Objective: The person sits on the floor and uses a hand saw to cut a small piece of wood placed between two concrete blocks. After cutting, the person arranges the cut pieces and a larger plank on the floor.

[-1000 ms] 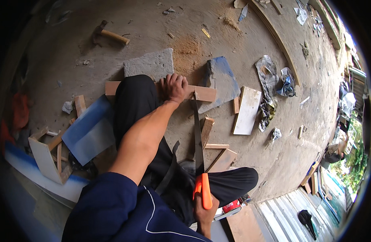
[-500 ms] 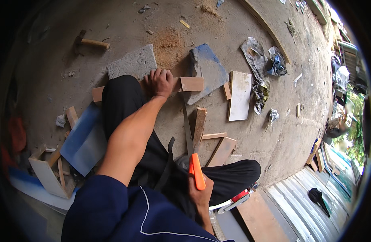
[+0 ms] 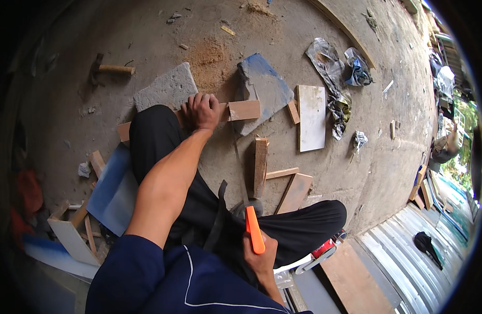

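Observation:
My left hand (image 3: 202,111) is closed over a reddish-brown wooden board (image 3: 244,110), which lies across a grey concrete block (image 3: 167,88) and a blue-stained block (image 3: 264,86). My bent left knee covers part of the board. A dark line crosses the wood just right of my fingers. In my right hand (image 3: 262,254), near my lap, is the orange handle of a handsaw (image 3: 255,230). Its thin blade runs away from me to the board's near edge at that line, seen almost edge-on. Whether the teeth sit inside the wood is hard to see.
Wood offcuts (image 3: 295,193) and a white panel (image 3: 311,118) lie to the right, beside crumpled plastic (image 3: 329,68). A hammer (image 3: 113,68) rests at the far left. Sawdust (image 3: 207,63) covers ground behind the blocks. Corrugated sheets (image 3: 393,261) spread at the lower right.
The saw has been drawn slightly back toward my body, and its blade now looks thinner. My left hand keeps its place on the board. The whole view has shifted a little.

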Demonstrator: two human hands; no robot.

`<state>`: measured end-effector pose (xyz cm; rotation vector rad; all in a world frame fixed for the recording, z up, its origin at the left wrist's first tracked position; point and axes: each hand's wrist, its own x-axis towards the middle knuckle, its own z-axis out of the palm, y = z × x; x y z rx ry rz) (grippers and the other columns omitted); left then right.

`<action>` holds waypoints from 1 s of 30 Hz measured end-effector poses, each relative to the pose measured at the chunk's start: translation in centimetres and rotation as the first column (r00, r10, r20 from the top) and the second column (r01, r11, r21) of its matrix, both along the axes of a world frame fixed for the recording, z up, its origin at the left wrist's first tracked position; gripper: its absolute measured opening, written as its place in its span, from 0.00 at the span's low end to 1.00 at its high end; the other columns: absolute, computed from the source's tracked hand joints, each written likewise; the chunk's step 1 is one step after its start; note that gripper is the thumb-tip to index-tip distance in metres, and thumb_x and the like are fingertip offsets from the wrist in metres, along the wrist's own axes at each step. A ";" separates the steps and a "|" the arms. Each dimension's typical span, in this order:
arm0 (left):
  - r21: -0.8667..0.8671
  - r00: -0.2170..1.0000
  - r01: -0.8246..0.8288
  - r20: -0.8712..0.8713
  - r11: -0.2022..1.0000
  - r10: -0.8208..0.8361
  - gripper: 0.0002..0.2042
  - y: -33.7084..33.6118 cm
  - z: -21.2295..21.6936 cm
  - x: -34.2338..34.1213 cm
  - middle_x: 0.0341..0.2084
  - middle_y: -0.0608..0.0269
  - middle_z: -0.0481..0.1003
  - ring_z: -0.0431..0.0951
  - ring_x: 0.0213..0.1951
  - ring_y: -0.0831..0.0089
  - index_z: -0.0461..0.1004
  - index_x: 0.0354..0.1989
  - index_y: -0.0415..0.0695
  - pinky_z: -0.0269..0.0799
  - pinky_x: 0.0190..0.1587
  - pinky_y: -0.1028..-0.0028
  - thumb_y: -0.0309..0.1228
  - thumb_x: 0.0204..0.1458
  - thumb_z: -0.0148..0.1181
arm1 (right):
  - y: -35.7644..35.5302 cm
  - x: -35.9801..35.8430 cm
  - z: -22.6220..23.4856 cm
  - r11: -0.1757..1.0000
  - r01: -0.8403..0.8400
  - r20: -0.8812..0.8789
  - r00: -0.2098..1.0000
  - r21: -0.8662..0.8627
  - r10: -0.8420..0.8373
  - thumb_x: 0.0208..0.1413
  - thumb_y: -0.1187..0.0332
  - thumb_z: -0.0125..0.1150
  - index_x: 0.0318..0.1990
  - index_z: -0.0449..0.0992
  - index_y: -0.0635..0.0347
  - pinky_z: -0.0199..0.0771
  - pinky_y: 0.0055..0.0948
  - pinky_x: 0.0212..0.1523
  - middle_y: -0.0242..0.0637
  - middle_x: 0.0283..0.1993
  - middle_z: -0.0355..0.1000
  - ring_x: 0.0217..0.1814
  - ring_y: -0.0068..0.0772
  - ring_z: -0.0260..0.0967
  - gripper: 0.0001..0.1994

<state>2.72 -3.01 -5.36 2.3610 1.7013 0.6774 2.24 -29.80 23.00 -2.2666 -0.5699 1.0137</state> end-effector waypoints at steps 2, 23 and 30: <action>0.001 1.000 -0.002 0.008 1.000 0.002 0.09 0.2 0.1 0.1 0.25 0.67 0.73 0.71 0.36 0.62 0.72 0.19 0.49 0.60 0.39 0.59 0.36 0.49 0.54 | 2.2 1.2 -4.2 0.997 -0.017 0.055 0.998 0.076 0.013 0.46 0.74 0.61 0.28 0.74 0.65 0.71 0.34 0.27 0.49 0.21 0.70 0.24 0.51 0.71 0.04; 0.037 0.998 -0.006 -0.069 0.999 0.009 0.11 1.2 -0.8 0.1 0.24 0.65 0.73 0.72 0.35 0.60 0.73 0.19 0.48 0.61 0.37 0.57 0.39 0.49 0.54 | 3.5 1.4 -3.6 0.996 -0.064 0.051 0.997 0.058 0.061 0.45 0.71 0.62 0.29 0.73 0.65 0.70 0.39 0.27 0.49 0.22 0.70 0.25 0.53 0.71 0.07; 0.068 0.999 0.017 -0.042 0.998 -0.014 0.11 0.5 -1.2 0.0 0.23 0.63 0.72 0.72 0.33 0.59 0.71 0.17 0.48 0.59 0.37 0.57 0.37 0.49 0.54 | 3.9 2.3 -7.1 0.987 -0.034 0.149 0.989 0.155 0.010 0.44 0.71 0.63 0.23 0.70 0.67 0.67 0.39 0.24 0.52 0.20 0.67 0.23 0.57 0.67 0.09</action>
